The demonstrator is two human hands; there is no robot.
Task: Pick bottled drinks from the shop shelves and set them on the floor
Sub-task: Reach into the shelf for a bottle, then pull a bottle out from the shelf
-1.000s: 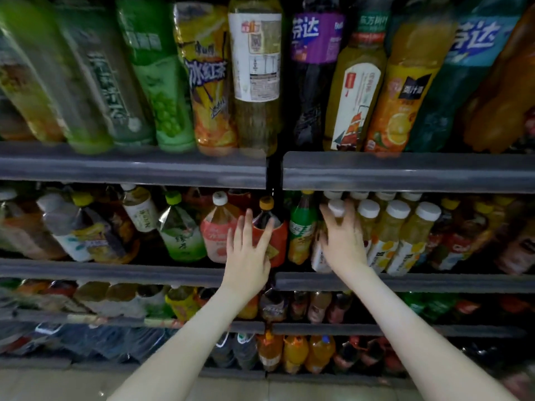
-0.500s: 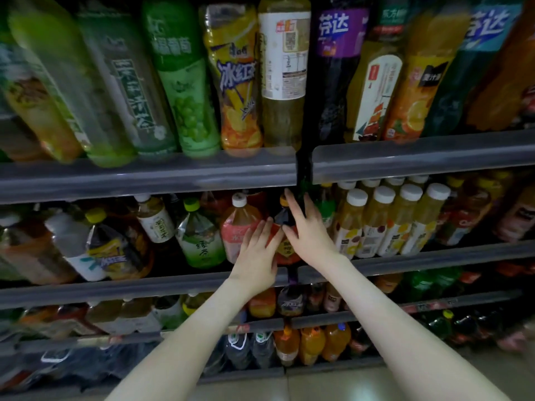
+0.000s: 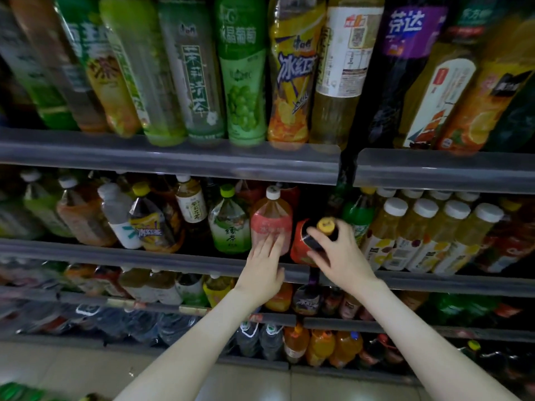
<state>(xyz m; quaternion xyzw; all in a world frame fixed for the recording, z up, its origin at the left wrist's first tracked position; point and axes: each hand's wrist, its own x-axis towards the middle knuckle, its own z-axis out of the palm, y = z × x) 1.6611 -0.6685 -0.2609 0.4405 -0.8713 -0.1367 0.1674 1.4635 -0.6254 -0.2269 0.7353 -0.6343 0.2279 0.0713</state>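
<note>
Our right hand [image 3: 340,257] has its fingers and thumb curled round the neck of a dark bottle with a red label and an orange cap [image 3: 299,247], which leans forward at the front edge of the middle shelf [image 3: 144,256], with its cap tipped toward us. Our left hand [image 3: 263,270] is open, with straight fingers lying flat on the pink label of the white-capped tea bottle [image 3: 270,218] just beside it, and this bottle stands upright on the same shelf. To the left of it stands a green tea bottle [image 3: 230,227], and to the right a row of pale yellow juice bottles with white caps [image 3: 417,227].
</note>
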